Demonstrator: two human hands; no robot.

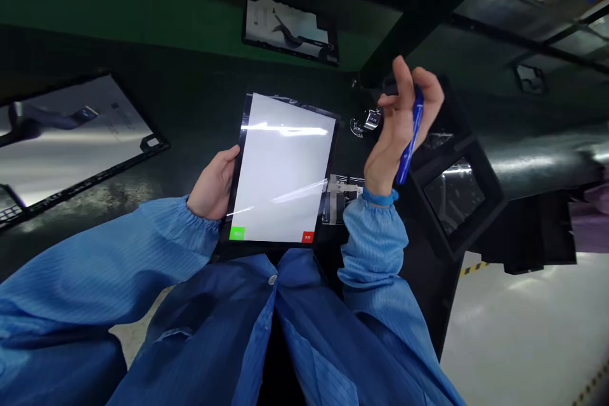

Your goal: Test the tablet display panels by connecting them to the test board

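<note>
A flat display panel [285, 171] with a lit white screen is tilted up in front of me, a green box at its lower left corner and a red one at its lower right. Around its left edge my left hand [216, 181] is closed, thumb on the front; the other fingers are hidden behind. To the right of the panel, my right hand [402, 120] is raised with a blue pen [411, 139] held between its fingers. That hand does not touch the panel. A blue band circles the right wrist.
At the left lies a larger panel [95, 133] with a dark flex cable. Another framed panel [290, 28] lies at the back. A black foam tray [490, 171] sits at the right, and a small shiny part [372, 119] lies behind my right hand. A dark post rises at upper right.
</note>
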